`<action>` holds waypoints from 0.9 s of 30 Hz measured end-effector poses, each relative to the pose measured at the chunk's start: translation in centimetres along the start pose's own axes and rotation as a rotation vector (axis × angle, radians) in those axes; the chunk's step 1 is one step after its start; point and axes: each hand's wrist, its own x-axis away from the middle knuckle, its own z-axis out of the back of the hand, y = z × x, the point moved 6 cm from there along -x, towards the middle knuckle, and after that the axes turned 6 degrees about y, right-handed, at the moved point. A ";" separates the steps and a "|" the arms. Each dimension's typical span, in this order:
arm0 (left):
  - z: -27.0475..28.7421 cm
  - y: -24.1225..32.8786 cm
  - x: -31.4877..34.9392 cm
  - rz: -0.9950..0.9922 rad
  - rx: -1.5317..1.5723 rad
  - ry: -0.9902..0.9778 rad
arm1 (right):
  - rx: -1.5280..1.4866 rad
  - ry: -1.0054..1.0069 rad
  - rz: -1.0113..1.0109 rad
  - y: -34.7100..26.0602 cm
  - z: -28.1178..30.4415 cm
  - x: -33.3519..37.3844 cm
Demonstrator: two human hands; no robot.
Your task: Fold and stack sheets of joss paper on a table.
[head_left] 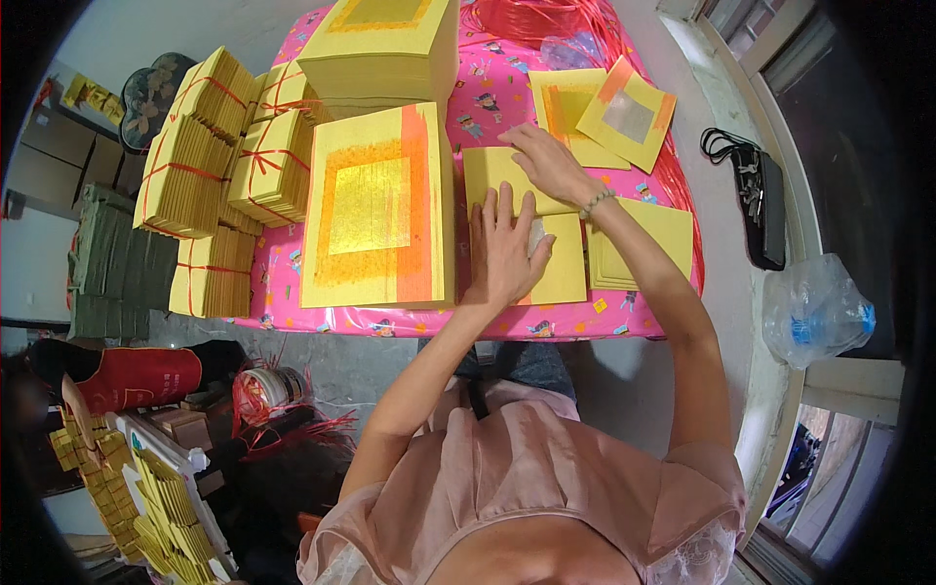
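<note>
My left hand point(509, 249) lies flat, fingers spread, on a yellow paper sheet point(564, 268) at the near edge of the table. Part of a silver patch and an orange band shows beside its thumb. Just beyond, my right hand point(554, 168) reaches across with its fingers stretched out over another yellow paper sheet point(485, 168). Neither hand grips anything. Close to the left hand stands a tall stack of yellow paper point(370, 207) with a gold square and orange border on top. A smaller pile of plain yellow sheets point(643, 244) lies right of my hands.
Bundles of yellow paper point(185, 180) tied with red string stand at the table's left. Behind rises another tall stack point(380, 68). Loose printed sheets point(624, 117) and red strings point(609, 34) lie far right. A black pouch point(765, 210) and a clear plastic bag point(819, 312) rest on the sill.
</note>
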 end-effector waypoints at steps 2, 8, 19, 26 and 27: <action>0.2 0.0 0.0 0.007 -0.008 -0.018 | 0.096 0.179 0.149 -2.7 2.1 1.1; 0.7 0.0 0.1 0.019 -0.013 -0.037 | 0.384 -0.048 0.013 -6.9 4.4 8.3; 0.5 0.1 0.0 -0.012 -0.016 -0.061 | 0.457 -0.018 0.076 -6.7 1.9 12.4; 1.1 -0.3 0.5 -0.017 -0.069 -0.066 | 0.607 -0.034 0.183 -6.7 1.2 12.6; 1.4 -0.4 0.7 -0.007 -0.088 -0.050 | 0.585 -0.033 0.183 -6.6 1.2 12.7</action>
